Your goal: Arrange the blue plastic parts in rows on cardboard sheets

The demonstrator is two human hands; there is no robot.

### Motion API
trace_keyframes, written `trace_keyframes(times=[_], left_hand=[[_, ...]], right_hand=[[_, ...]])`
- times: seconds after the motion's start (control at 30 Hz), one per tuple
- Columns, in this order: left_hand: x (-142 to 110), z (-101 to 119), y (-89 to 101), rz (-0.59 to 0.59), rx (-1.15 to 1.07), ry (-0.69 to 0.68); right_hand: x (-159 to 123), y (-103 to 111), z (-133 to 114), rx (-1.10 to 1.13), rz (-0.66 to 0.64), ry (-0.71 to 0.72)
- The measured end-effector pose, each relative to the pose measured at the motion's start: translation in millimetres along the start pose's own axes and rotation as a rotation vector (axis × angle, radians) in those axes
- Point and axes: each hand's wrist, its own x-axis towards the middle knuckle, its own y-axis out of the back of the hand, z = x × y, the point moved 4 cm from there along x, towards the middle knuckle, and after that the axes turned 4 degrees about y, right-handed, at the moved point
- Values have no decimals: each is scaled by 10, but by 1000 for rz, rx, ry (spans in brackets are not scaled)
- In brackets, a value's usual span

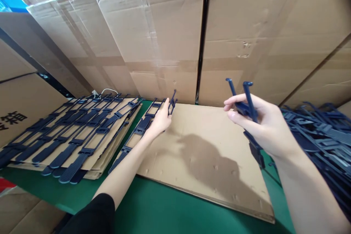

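My left hand (161, 120) reaches to the far left part of a cardboard sheet (203, 124) and is closed around a dark blue plastic bracket (172, 103), whose thin prongs stick out past the fingers. Beside that hand, another dark blue bracket (141, 127) with a ribbed strap-like part lies along the sheet's left edge, partly behind my forearm. Over the right side of the sheet, my right hand (265, 124) grips a similar dark blue bracket (250, 102) in the air. Two hooked prongs point up from it, and its lower end hangs below the palm.
On the left, several brackets (85, 151) lie in rows on stacked cardboard (100, 166). A tangled heap of brackets (315, 135) sits at the right. Green tabletop (153, 204) shows in front. Large cardboard boxes (170, 25) stand like a wall behind.
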Motion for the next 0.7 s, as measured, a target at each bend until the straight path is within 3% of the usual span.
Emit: trace_keyframes(times=[0.2,0.37,0.5,0.7], left_hand=[[-4,-55,-54,63,374,-37],[14,-56,34,58,560,46],[-14,-71,75,53,679,89],[-63,-33,36,32,753,-15]], right_hand=[[-46,-6,-72,-20,32,50],[-45,13,-95,-59,49,50],[-56,40,-138,-109,65,68],[-86,73,-193,-147,22,87]])
